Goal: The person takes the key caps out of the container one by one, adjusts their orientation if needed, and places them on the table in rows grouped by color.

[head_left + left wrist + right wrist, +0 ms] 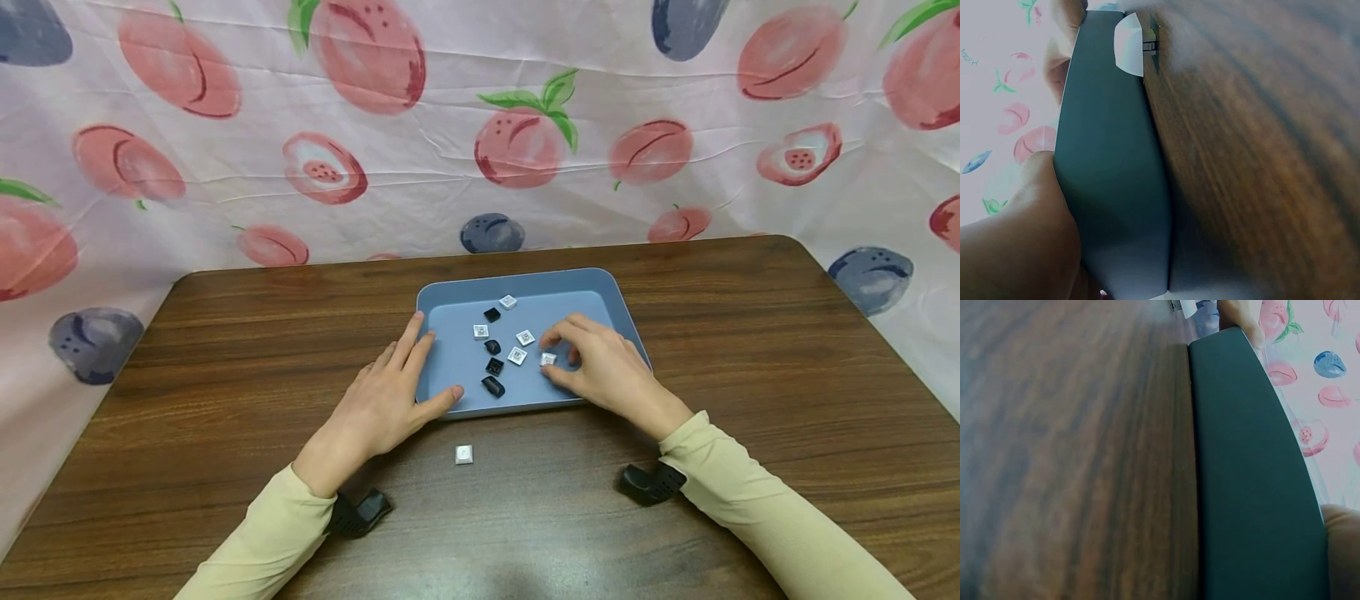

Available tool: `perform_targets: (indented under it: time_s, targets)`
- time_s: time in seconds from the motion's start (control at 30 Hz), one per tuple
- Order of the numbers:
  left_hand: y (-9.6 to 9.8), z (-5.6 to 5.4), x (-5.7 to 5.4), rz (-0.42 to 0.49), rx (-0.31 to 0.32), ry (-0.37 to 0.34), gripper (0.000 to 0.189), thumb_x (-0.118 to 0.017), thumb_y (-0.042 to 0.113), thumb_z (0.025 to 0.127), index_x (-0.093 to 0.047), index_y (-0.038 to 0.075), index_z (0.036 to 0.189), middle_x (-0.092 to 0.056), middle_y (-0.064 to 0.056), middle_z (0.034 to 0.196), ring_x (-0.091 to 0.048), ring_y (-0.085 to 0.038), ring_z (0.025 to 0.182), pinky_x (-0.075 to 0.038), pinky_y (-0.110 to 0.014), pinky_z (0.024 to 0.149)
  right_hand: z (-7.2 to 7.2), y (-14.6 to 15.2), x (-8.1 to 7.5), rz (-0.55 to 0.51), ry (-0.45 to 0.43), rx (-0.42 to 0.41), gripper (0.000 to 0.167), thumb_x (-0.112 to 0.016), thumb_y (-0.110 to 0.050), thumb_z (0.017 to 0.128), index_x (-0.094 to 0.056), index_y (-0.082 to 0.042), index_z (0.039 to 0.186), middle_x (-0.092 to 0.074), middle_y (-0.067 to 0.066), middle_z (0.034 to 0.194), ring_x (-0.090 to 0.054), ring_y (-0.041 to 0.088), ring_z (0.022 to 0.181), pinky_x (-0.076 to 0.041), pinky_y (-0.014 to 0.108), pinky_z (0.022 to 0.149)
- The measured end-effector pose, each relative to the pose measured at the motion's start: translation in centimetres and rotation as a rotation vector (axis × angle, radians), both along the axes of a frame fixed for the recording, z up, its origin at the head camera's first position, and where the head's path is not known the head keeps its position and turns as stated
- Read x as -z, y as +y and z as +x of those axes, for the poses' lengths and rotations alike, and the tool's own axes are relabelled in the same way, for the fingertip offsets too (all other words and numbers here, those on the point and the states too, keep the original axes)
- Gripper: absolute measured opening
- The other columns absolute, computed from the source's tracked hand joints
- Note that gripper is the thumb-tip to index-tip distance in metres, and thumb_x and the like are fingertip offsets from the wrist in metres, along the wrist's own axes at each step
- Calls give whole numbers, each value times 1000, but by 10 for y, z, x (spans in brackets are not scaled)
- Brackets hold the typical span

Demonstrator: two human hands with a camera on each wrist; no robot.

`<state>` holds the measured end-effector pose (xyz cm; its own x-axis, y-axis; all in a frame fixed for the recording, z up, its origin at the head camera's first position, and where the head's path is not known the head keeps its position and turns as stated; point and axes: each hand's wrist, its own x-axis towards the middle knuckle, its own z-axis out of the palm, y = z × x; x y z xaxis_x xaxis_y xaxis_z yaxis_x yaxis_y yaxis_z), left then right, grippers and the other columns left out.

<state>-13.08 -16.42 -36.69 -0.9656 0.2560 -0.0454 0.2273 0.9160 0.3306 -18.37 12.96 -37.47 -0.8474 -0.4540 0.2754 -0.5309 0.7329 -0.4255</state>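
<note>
A shallow blue tray (450,302) holds several loose keycaps. Some are white, like the white keycap (517,356) lying with its hollow underside up; others are black, like the black keycap (492,386) near the front. Over the tray's right half, my right hand (609,371) pinches a small white keycap (548,359) between thumb and forefinger. My left hand (381,404) rests along the tray's left edge with its fingers extended, the thumb over the front rim. On the table before the tray sits a single white keycap (464,454), top side up.
The dark wooden table (262,358) extends around the tray on all sides. Behind it hangs a white cloth (427,183) printed with peaches. Both wrist views are mostly filled by the tray's outer wall (1116,156) and the tabletop.
</note>
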Motion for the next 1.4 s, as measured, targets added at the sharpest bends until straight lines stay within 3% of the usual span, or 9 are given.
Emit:
perform_targets:
  time_s: [0.13,0.37,0.63,0.87,0.97,1.1,1.2,1.4]
  targets:
    - [0,0,0,2,-1,-4,86,-56,60,98,-29,6,160,-5,-7,173,-34,-49,147,-35,-66,109,1,-1,1,-16,31,-22,12,-84,-22,84,-77,-22,94,-69,-10,94,-61,8,77,-47,31,62]
    - [-1,-1,1,1,-5,-13,87,-55,61,97,-29,7,160,-4,-7,173,-34,-49,147,-34,-66,110,0,-2,4,-83,32,-84,13,-83,-11,84,-81,-13,96,-74,-3,91,-65,11,76,-51,31,69]
    - [-2,-2,2,-3,-3,-9,86,-55,60,97,-30,7,160,-4,-7,173,-35,-48,147,-35,-65,110,1,-2,4,-41,-4,-18,15,-83,-19,86,-83,-19,100,-75,-6,89,-66,10,76,-49,31,64]
    - [-3,-2,3,-3,-1,-4,86,-55,60,97,-30,7,160,-5,-7,173,-35,-48,146,-35,-66,109,0,-2,7,-126,3,-14,26,-84,-21,84,-80,-14,109,-76,-3,85,-67,8,73,-49,27,63]
    - [-3,-3,4,-6,-2,-3,86,-55,61,98,-30,7,160,-5,-7,173,-35,-48,146,-35,-66,109,0,-4,7,-174,64,-80,25,-85,-19,83,-80,-13,107,-75,-2,86,-66,8,72,-49,27,63]
    - [-2,-4,3,-12,0,0,87,-53,63,98,-30,7,160,-5,-7,173,-35,-47,146,-36,-66,109,3,-10,7,-275,135,-242,20,-86,-13,82,-81,-11,101,-75,-1,88,-65,7,71,-50,25,61]
    - [-2,-5,2,-12,3,3,88,-53,64,97,-30,7,160,-5,-7,173,-36,-48,146,-36,-66,108,7,-16,8,-339,156,-349,19,-86,-10,81,-80,-10,100,-76,-2,90,-64,5,70,-51,20,61]
    - [-2,-6,2,-13,4,6,88,-53,63,97,-30,6,160,-5,-7,173,-36,-47,146,-37,-66,108,19,-26,11,-445,165,-478,23,-85,-4,80,-78,-10,102,-75,-1,94,-64,5,71,-51,16,66]
